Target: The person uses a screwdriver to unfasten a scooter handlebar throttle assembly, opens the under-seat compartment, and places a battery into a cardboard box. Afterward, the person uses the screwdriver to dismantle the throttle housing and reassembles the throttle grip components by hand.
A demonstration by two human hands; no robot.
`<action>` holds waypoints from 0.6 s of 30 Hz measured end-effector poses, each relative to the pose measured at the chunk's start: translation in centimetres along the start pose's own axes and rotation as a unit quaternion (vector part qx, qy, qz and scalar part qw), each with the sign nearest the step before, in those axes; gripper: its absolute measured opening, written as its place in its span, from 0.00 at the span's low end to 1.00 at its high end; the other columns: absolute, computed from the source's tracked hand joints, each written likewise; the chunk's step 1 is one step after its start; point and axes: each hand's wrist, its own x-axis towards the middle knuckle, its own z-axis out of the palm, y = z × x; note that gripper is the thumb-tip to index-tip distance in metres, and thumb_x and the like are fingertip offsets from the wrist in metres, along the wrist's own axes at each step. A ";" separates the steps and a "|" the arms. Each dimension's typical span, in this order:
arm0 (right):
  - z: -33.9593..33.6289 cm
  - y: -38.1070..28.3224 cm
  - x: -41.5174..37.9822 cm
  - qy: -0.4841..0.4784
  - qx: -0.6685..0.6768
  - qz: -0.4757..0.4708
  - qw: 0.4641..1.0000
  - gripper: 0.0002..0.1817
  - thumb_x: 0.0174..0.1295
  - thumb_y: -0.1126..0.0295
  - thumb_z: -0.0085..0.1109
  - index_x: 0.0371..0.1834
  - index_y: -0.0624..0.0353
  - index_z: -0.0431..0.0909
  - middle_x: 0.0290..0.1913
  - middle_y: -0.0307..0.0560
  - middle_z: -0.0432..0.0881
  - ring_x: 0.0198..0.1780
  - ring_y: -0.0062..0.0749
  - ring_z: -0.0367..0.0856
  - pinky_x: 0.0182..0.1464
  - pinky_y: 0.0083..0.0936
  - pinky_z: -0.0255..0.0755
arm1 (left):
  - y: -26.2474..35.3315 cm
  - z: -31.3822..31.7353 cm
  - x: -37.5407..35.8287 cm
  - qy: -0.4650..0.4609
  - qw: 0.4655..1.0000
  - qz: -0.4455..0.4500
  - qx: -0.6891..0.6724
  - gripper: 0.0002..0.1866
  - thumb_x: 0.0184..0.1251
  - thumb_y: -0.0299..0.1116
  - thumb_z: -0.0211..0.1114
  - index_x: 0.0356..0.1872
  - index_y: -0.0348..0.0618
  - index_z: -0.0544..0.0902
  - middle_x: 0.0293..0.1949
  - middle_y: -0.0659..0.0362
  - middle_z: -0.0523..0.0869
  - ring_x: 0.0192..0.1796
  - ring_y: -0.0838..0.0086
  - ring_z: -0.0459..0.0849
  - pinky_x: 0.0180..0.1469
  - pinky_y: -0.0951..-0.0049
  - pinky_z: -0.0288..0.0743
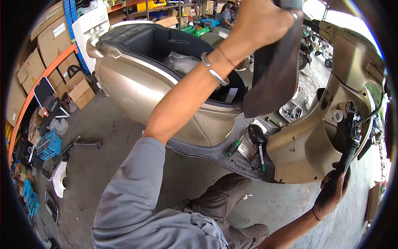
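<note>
A beige scooter (137, 89) stands in front of me with its under-seat bucket uncovered. My left hand (261, 23), with metal bangles on the wrist, grips the dark raised seat (273, 79) near its top edge. My right hand (331, 191) is closed around the black handlebar grip (346, 159) at the lower right, beside the beige front shield (306, 145). A green-handled screwdriver (233, 147) and another green-tipped tool (262, 159) lie on the scooter's footboard.
Cardboard boxes (78, 91) and orange shelving line the left wall. A blue crate (49, 144), a white panel (60, 178) and loose parts lie on the concrete floor at left. Another person (226, 15) works at the far back. My knees are below the footboard.
</note>
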 end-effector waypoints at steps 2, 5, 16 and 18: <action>0.1 -0.3 -0.1 0.015 -0.006 -0.001 1.000 0.26 0.74 0.56 0.54 0.63 0.70 0.72 0.48 0.51 0.81 0.24 0.16 0.68 0.20 0.14 0.56 | 1.1 2.7 -0.7 -0.049 0.996 -0.066 -0.041 0.36 0.56 0.21 0.71 0.66 0.30 0.64 0.51 0.45 0.80 0.52 0.59 0.83 0.59 0.66 0.76; -0.2 -0.3 -0.1 0.009 0.010 -0.003 1.000 0.26 0.75 0.56 0.53 0.63 0.69 0.72 0.49 0.51 0.80 0.26 0.16 0.69 0.20 0.13 0.55 | 1.4 6.9 -1.2 -0.128 0.989 -0.058 -0.044 0.37 0.47 0.24 0.70 0.61 0.22 0.66 0.43 0.34 0.83 0.48 0.45 0.85 0.54 0.60 0.80; 0.7 -1.3 -0.5 0.030 0.030 0.002 0.999 0.27 0.73 0.59 0.55 0.63 0.73 0.70 0.43 0.54 0.81 0.24 0.20 0.72 0.19 0.16 0.62 | -5.7 -4.0 -2.8 -0.150 0.979 -0.132 0.033 0.14 0.67 0.33 0.71 0.46 0.33 0.84 0.39 0.59 0.89 0.39 0.76 0.84 0.45 0.74 0.78; 1.0 -2.0 -0.6 0.044 0.070 0.025 0.996 0.27 0.71 0.62 0.57 0.64 0.75 0.69 0.42 0.57 0.82 0.24 0.22 0.74 0.19 0.18 0.64 | -11.4 -11.1 -2.8 -0.266 0.905 -0.169 0.286 0.20 0.69 0.41 0.68 0.54 0.36 0.83 0.42 0.46 0.90 0.44 0.57 0.90 0.50 0.63 0.80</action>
